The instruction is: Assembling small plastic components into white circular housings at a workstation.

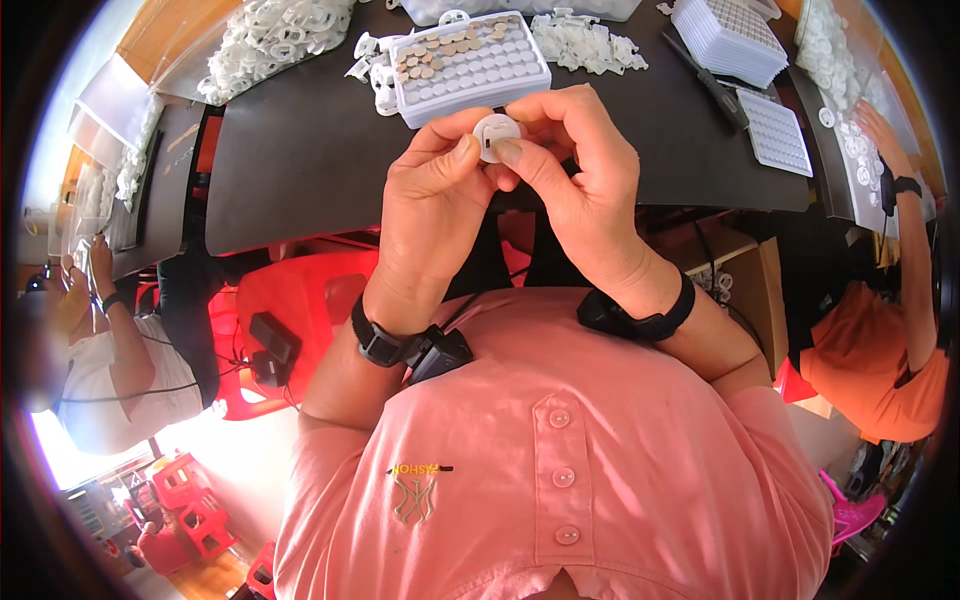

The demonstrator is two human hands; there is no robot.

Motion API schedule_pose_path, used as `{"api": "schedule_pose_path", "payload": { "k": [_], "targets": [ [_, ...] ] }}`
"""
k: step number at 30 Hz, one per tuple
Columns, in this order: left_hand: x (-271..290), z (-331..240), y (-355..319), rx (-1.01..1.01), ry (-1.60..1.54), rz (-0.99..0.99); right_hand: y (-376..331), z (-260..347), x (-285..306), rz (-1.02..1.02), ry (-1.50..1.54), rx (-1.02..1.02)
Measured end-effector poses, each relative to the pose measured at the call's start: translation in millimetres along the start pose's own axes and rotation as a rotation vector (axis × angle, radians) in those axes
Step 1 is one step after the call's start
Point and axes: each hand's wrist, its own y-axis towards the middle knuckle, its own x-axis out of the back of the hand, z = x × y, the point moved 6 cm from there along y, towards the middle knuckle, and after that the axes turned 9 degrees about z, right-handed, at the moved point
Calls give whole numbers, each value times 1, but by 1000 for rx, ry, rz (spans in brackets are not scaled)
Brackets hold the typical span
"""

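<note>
Left hand and right hand both pinch white disc. Probably best: brace with left, press gently, evenly with right, avoid tilting.

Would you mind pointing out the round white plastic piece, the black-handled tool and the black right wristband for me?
Round white plastic piece (pixel 494 130), head view: its visible face.
Black-handled tool (pixel 725 104), head view: its handle.
Black right wristband (pixel 673 317), head view: its strap.

On the table, beyond the hands, discs lie in a tray between loose parts.
</note>
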Motion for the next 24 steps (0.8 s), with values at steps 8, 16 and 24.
{"api": "schedule_pose_path", "payload": {
  "k": [8,16,24],
  "targets": [
    [3,-1,0,23,34,56,3,13,5,-13,-153,156],
    [-3,-2,0,23,49,-47,1,14,10,-4,-182,166],
    [-4,-2,0,37,105,-44,0,20,12,-42,-308,301]
  ]
}}
